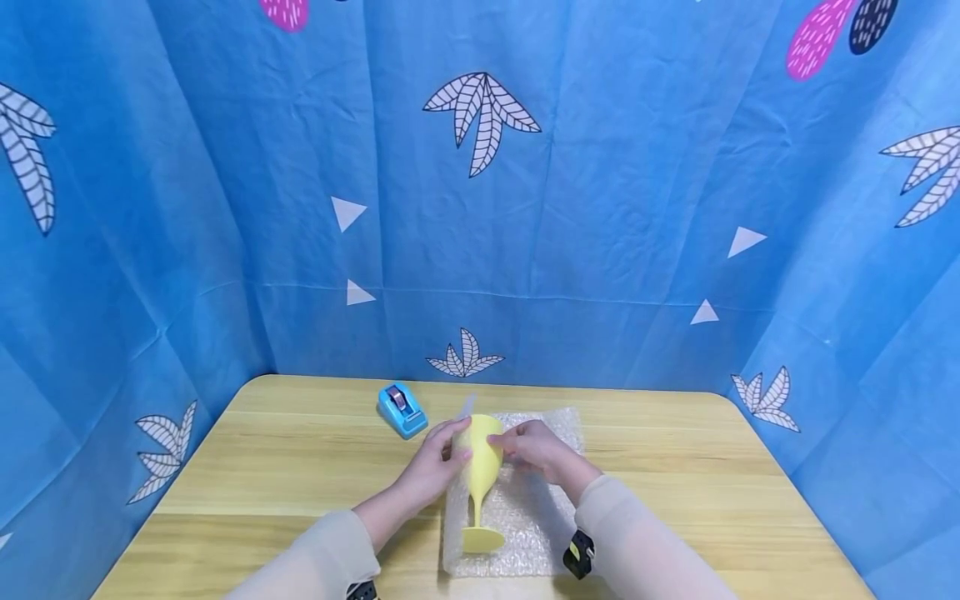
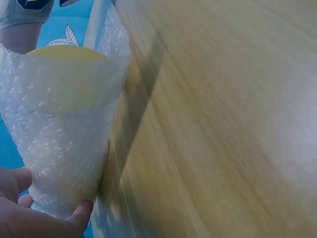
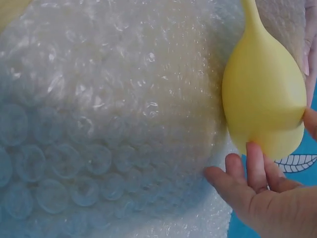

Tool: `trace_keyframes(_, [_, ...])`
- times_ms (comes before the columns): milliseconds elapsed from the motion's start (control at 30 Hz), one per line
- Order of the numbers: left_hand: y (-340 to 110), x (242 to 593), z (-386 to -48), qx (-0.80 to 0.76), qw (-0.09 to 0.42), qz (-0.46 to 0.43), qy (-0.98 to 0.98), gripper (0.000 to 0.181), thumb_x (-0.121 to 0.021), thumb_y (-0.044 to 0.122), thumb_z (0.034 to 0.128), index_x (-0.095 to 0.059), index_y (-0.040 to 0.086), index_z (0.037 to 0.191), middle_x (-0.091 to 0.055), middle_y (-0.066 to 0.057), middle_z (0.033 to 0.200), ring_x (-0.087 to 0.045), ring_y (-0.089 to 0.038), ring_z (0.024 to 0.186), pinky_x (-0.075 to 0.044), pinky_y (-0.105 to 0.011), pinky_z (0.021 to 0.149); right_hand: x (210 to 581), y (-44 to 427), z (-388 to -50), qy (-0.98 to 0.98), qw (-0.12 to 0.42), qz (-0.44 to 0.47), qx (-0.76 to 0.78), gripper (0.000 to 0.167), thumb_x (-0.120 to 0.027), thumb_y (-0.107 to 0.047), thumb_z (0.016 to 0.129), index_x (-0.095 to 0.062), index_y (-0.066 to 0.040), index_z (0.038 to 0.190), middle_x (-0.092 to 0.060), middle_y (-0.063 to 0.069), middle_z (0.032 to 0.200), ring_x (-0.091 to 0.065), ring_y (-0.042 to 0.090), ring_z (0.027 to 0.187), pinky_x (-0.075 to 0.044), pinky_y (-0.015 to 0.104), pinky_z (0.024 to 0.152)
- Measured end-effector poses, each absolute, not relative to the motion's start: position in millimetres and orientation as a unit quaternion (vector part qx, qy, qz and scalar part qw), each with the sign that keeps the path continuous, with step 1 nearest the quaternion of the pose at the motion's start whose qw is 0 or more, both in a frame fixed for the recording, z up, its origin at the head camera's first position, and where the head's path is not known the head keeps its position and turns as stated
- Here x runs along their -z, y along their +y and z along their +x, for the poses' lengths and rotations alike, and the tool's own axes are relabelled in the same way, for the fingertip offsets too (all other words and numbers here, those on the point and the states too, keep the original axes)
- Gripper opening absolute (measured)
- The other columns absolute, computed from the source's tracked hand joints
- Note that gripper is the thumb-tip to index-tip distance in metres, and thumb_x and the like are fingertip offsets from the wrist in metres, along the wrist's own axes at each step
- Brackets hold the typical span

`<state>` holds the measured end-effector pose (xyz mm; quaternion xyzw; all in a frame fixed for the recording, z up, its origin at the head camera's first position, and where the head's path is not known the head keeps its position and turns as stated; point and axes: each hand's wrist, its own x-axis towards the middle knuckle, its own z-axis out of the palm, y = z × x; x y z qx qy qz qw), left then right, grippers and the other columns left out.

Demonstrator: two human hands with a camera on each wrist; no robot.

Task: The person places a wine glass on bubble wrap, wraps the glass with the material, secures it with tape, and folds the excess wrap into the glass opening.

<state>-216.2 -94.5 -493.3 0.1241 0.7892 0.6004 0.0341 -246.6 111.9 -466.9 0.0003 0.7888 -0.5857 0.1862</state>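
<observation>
A yellow goblet (image 1: 483,454) lies on its side along the left part of a bubble wrap sheet (image 1: 536,517), its foot (image 1: 482,540) toward the near edge. My left hand (image 1: 435,458) holds the bowl from the left with the wrap's edge. In the left wrist view, its fingers (image 2: 79,215) grip the wrap (image 2: 64,148), which is folded up beside the goblet (image 2: 69,53). From the right, my right hand (image 1: 534,446) pinches the bowl near its rim. In the right wrist view, thumb and fingertips (image 3: 255,153) touch the goblet (image 3: 265,89); the other fingers spread beside it.
A blue tape dispenser (image 1: 402,410) stands on the wooden table (image 1: 315,458), behind and left of the wrap. Blue patterned curtains (image 1: 480,233) enclose the back and both sides of the table.
</observation>
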Motion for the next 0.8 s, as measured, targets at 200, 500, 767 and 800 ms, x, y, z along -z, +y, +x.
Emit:
trace_keyframes(200, [-88,492,-216,-0.6,0.039,0.117,0.79,0.053,-0.06,0.01,0.0992,-0.045,0.011,0.15,-0.023,-0.025,0.159,-0.029,-0.053,0.141,-0.029,-0.06,0.112,464,114,-246,0.832,0.162,-0.008,0.53,0.032,-0.076,-0.027,0.09,-0.071,0.005,0.097,-0.067,0.009,0.095,-0.064,0.027,0.092,-0.056,0.047,0.089])
trace_keyframes(500, [-80,486,-213,-0.601,0.045,0.099,0.792,0.067,-0.06,0.01,0.0997,-0.026,0.009,0.158,-0.028,-0.028,0.157,-0.033,-0.051,0.139,-0.035,-0.059,0.11,459,119,-246,0.832,0.151,0.018,0.534,0.033,-0.079,-0.022,0.087,-0.065,0.005,0.102,-0.063,0.013,0.101,-0.065,0.031,0.092,-0.057,0.048,0.082])
trace_keyframes(767, [-78,484,-213,-0.6,0.056,0.076,0.794,0.066,-0.061,0.011,0.0992,-0.028,0.004,0.156,-0.024,-0.03,0.158,-0.029,-0.051,0.141,-0.03,-0.059,0.113,460,120,-246,0.816,0.168,0.024,0.552,0.031,-0.077,-0.018,0.088,-0.063,0.006,0.103,-0.06,0.015,0.106,-0.064,0.033,0.097,-0.057,0.051,0.086])
trace_keyframes(800, [-78,484,-213,-0.601,0.059,0.075,0.793,0.067,-0.062,0.011,0.0992,-0.028,0.005,0.157,-0.024,-0.031,0.157,-0.029,-0.051,0.141,-0.03,-0.06,0.113,460,120,-245,0.815,0.169,0.025,0.553,0.031,-0.077,-0.018,0.089,-0.063,0.006,0.103,-0.06,0.015,0.106,-0.064,0.033,0.098,-0.056,0.052,0.088])
